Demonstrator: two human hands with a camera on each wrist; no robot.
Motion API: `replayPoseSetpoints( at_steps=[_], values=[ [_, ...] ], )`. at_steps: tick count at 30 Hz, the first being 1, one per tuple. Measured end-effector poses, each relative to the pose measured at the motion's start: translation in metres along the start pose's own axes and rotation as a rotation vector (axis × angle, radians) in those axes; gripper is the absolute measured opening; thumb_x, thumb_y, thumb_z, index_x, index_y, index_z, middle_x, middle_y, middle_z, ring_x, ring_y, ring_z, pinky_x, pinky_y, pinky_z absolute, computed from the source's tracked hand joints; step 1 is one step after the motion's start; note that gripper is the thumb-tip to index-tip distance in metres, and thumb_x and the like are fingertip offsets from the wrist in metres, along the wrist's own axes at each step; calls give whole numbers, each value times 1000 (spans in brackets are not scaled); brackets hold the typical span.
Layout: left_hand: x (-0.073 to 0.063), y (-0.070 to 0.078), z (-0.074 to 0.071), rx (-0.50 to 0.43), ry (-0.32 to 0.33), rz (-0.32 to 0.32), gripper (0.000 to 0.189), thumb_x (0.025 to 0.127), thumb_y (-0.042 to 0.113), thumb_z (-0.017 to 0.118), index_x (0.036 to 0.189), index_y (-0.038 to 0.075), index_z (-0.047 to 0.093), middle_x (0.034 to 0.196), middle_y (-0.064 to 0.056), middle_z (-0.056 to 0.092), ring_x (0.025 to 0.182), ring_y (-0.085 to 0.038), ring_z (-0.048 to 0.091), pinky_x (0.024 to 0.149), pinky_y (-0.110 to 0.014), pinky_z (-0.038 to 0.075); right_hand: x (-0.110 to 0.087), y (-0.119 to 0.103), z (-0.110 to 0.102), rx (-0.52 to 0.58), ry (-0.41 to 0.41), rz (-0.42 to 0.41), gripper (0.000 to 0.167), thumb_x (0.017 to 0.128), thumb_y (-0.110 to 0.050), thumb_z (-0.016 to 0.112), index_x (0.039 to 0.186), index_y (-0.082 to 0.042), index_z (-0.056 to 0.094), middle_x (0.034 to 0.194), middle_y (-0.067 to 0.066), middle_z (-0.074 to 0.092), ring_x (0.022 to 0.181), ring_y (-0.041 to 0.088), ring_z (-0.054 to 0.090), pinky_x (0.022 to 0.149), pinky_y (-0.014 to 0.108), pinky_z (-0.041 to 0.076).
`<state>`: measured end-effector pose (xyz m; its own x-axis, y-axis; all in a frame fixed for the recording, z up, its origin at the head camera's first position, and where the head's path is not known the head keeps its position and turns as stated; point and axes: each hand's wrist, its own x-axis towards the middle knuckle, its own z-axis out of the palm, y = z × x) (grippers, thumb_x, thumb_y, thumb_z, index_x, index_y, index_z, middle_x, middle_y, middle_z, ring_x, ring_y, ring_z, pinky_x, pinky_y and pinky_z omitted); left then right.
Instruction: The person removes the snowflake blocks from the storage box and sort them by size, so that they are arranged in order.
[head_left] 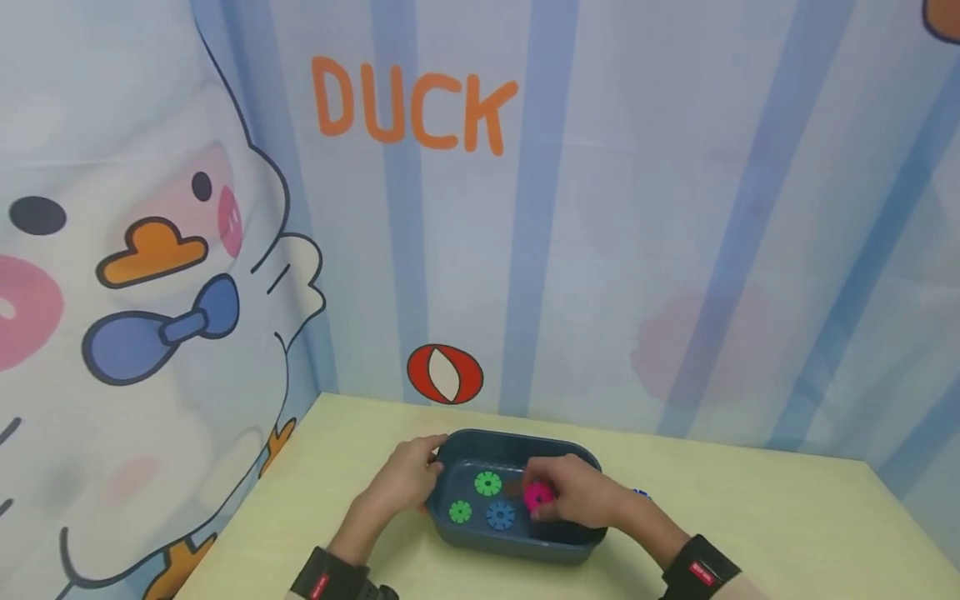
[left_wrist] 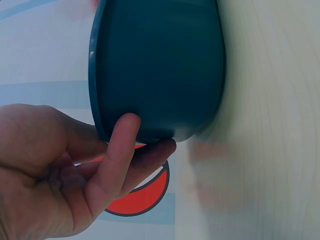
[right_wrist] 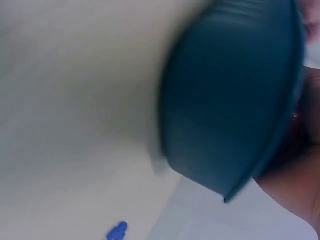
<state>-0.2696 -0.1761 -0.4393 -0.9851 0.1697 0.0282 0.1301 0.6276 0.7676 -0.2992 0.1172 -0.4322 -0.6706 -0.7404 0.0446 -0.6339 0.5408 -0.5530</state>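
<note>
A dark teal plastic basin (head_left: 517,546) sits on the table. My left hand (head_left: 406,473) grips its left end, and in the left wrist view the fingers (left_wrist: 122,145) lie against the outer wall. Over the basin's right part, my right hand (head_left: 581,492) pinches a pink notched disc (head_left: 538,497). Two green notched discs (head_left: 487,483) and a blue notched disc (head_left: 500,515) lie on the basin floor. A brownish patch beside the pink disc is too unclear to identify. In the right wrist view the basin wall (right_wrist: 230,95) hides most of the right hand.
A small blue piece (head_left: 641,493) lies on the table right of the basin, partly behind my right wrist; the right wrist view shows a blue piece (right_wrist: 117,231) too. The pale table (head_left: 757,517) meets a printed cloth backdrop (head_left: 600,208) behind the basin and on the left.
</note>
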Motion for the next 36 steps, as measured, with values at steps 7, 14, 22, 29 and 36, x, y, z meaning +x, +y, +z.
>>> replayPoseSetpoints(
  at_steps=[7,14,22,29,36],
  values=[
    [0,0,0,4,8,-3,50,103,-5,59,152,-3,52,136,-32,65,85,-28,76,47,-31,59,-10,-5,-22,196,95,34,21,97,-11,78,113,-7,66,80,-4,60,66,6,53,60,23,51],
    [-2,1,0,-5,10,-11,50,104,-5,59,153,-3,51,137,-33,64,90,-30,76,48,-31,59,-20,5,-26,267,189,77,26,101,-12,73,122,-1,64,88,4,68,73,13,62,67,23,57],
    [-2,4,1,10,11,-9,50,103,-6,59,153,-3,51,136,-33,64,77,-26,76,47,-31,59,-40,17,-32,340,218,104,43,96,-3,76,135,4,59,101,14,71,85,16,68,74,26,62],
    [-2,5,1,6,7,-19,50,104,-5,59,154,-3,50,137,-33,64,79,-26,76,47,-31,59,-59,27,-37,363,259,136,46,94,-2,78,135,5,58,97,10,69,83,17,68,73,26,62],
    [-2,4,1,8,9,-14,50,104,-5,58,153,-4,50,137,-33,64,74,-24,76,47,-31,59,-76,44,-38,369,310,166,46,94,-3,78,134,7,57,97,12,70,83,14,69,73,26,63]
  ],
)
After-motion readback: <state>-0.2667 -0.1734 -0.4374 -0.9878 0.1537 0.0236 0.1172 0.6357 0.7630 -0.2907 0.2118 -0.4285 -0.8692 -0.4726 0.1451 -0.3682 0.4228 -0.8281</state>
